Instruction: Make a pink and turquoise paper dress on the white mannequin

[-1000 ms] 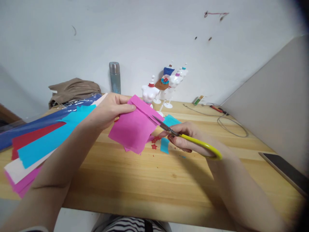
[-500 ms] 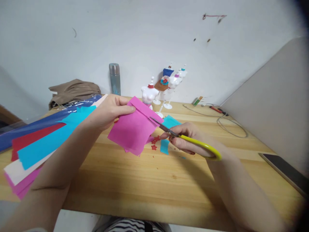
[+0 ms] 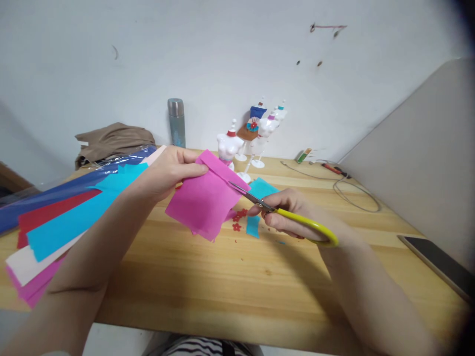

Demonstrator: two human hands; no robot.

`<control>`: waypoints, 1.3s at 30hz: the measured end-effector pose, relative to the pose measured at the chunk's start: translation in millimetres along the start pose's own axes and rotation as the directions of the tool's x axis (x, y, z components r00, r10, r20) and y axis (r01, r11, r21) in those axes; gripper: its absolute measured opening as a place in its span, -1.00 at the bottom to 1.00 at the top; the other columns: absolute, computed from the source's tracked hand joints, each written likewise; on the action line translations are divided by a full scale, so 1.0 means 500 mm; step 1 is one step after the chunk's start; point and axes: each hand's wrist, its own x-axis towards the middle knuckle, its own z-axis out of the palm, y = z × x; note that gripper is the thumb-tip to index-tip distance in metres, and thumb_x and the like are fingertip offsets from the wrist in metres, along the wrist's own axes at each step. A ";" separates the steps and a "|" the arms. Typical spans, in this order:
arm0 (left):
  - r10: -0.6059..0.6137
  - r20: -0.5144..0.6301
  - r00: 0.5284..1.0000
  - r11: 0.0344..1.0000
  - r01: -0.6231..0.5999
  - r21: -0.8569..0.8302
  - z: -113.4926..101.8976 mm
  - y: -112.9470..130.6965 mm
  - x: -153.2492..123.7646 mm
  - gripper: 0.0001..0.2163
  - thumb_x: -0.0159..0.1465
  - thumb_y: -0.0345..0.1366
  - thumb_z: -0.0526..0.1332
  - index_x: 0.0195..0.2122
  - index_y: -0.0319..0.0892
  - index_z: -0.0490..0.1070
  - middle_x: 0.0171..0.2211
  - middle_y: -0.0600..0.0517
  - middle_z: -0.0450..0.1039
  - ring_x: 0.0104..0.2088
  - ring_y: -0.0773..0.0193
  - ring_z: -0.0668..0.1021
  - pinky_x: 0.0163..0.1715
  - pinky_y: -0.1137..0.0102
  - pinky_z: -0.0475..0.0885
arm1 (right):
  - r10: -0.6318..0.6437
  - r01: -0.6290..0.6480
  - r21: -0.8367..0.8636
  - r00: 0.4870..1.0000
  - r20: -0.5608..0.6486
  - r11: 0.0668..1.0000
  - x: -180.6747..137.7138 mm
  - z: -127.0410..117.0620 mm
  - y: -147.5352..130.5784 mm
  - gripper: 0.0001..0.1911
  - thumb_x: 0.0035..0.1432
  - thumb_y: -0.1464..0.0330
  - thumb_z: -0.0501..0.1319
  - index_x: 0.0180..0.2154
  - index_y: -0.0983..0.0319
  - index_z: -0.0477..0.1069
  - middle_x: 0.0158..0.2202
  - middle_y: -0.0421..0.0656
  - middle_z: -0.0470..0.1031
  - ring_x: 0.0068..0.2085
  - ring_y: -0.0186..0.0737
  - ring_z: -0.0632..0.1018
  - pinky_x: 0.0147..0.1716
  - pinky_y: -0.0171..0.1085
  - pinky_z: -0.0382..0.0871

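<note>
A pink sheet, fabric or paper, is pinched at its upper left by my left hand and held above the table. Along its upper edge a strip is partly cut from the rest. My right hand grips yellow-handled scissors. Their blades lie at the cut on the sheet's right side and look closed or nearly so. Beneath them on the table are red flower cut-outs, a small blue piece and a larger turquoise piece.
Several white mannequin busts stand at the back, near a thermos. Coloured sheets and a brown cloth lie on the left. On the right are a phone and a thin cable.
The scissor blades have closed a little and shifted slightly left along the cut. My left hand keeps its hold on the pink sheet, almost unmoved.
</note>
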 end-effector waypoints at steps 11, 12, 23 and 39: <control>-0.001 -0.019 1.000 1.000 0.001 0.020 0.001 0.000 0.001 -0.84 0.08 -0.27 0.39 -0.50 -0.27 0.57 -0.56 0.05 0.47 -0.57 0.39 0.42 -0.60 0.51 0.25 | 0.043 -0.044 0.028 0.999 0.029 0.999 -0.007 -0.002 0.004 -0.52 0.21 -0.02 0.31 -0.43 0.29 0.49 -0.65 -0.36 0.16 -0.69 -0.50 0.15 -0.75 -0.41 -0.01; 0.004 -0.020 1.000 1.000 -0.004 0.014 0.001 -0.001 0.001 -0.84 0.07 -0.27 0.40 -0.52 -0.27 0.56 -0.57 0.06 0.45 -0.58 0.41 0.40 -0.61 0.51 0.23 | 0.032 -0.032 0.023 0.999 0.029 0.999 -0.007 -0.001 0.003 -0.53 0.21 -0.01 0.31 -0.38 0.29 0.52 -0.65 -0.35 0.18 -0.68 -0.49 0.16 -0.74 -0.41 0.00; -0.015 -0.022 1.000 1.000 0.014 -0.010 0.009 0.000 -0.004 -0.84 0.11 -0.29 0.38 -0.51 -0.28 0.54 -0.60 0.08 0.39 -0.60 0.42 0.38 -0.63 0.52 0.20 | -0.015 0.015 -0.004 1.000 0.021 1.000 -0.007 0.000 0.008 -0.58 0.29 0.07 0.27 -0.21 0.33 0.59 -0.61 -0.30 0.24 -0.60 -0.43 0.24 -0.66 -0.40 0.12; -0.004 -0.021 1.000 1.000 0.005 0.027 0.013 -0.012 -0.002 -0.83 0.13 -0.25 0.35 -0.42 -0.28 0.60 -0.55 0.04 0.46 -0.55 0.36 0.45 -0.58 0.49 0.28 | 0.039 -0.041 0.066 0.999 0.032 0.997 -0.011 0.004 0.010 -0.53 0.24 0.02 0.29 -0.10 0.29 0.63 -0.53 -0.27 0.27 -0.58 -0.44 0.21 -0.70 -0.43 0.11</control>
